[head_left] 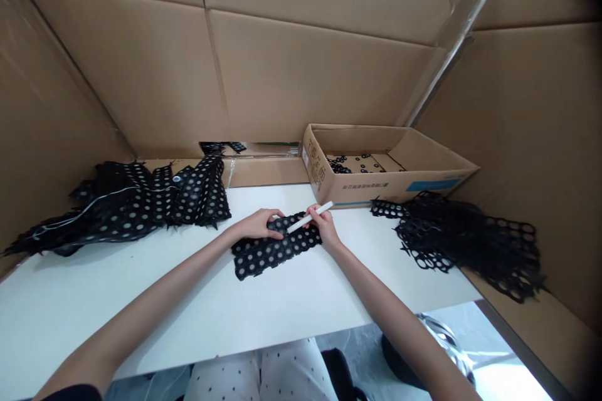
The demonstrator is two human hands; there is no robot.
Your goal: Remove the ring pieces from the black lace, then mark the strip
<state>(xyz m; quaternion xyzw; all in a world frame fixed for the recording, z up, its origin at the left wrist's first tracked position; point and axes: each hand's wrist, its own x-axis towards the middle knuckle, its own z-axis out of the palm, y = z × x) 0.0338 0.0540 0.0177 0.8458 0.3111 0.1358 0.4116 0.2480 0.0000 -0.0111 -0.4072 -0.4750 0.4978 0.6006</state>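
A black sheet with rows of pale round dots (263, 258) lies on the white table in front of me. My left hand (261, 224) grips its upper left part, with the thumb on top and the fingers curled at the far edge. In my right hand (322, 223) is a slim white stick (310, 217), pen-like in shape, slanting down to the left. Its lower end meets the sheet just right of my left fingertips. Whether the tip pokes into a dot is too small to tell.
At the left lies a heap of black dotted sheets (141, 207). An open cardboard box (376, 187) at the back right contains small black rings (339, 166). Right of it, black sheets full of round holes (465, 241) are piled up. Cardboard walls (301, 69) enclose the table (188, 301).
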